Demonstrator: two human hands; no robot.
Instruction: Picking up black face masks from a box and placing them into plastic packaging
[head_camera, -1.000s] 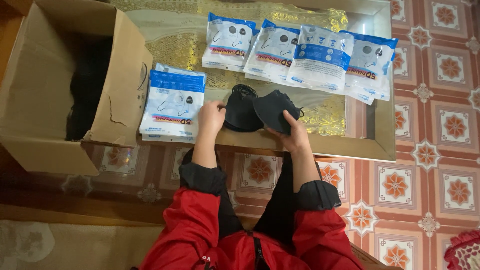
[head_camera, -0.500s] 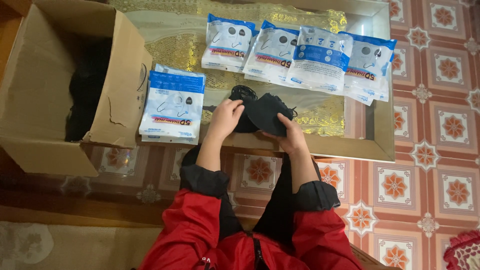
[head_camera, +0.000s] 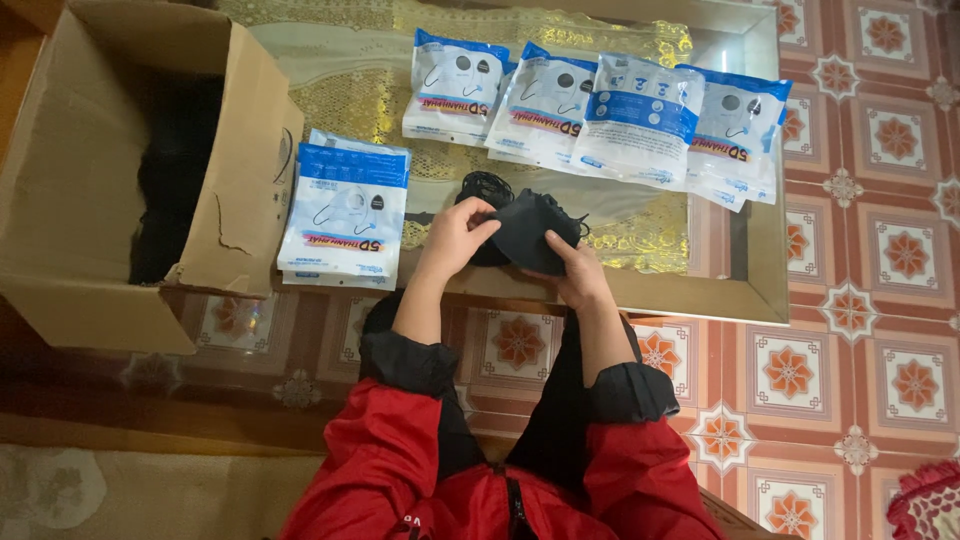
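Both hands hold a stack of black face masks (head_camera: 527, 228) above the near edge of a low glass-topped table (head_camera: 760, 290). My left hand (head_camera: 455, 237) pinches the stack's left edge. From below and to the right, my right hand (head_camera: 578, 272) supports it. More black masks and ear loops (head_camera: 484, 187) lie on the table just behind the stack. A pile of blue and white mask packets (head_camera: 345, 212) sits left of my hands.
A row of blue and white packets (head_camera: 600, 118) lies across the far side of the table. An open cardboard box (head_camera: 120, 160) with dark contents stands at the left. Patterned floor tiles (head_camera: 880, 330) lie to the right and below.
My left hand slid from the left of the masks to their upper left edge. The stack has come closer together between both hands.
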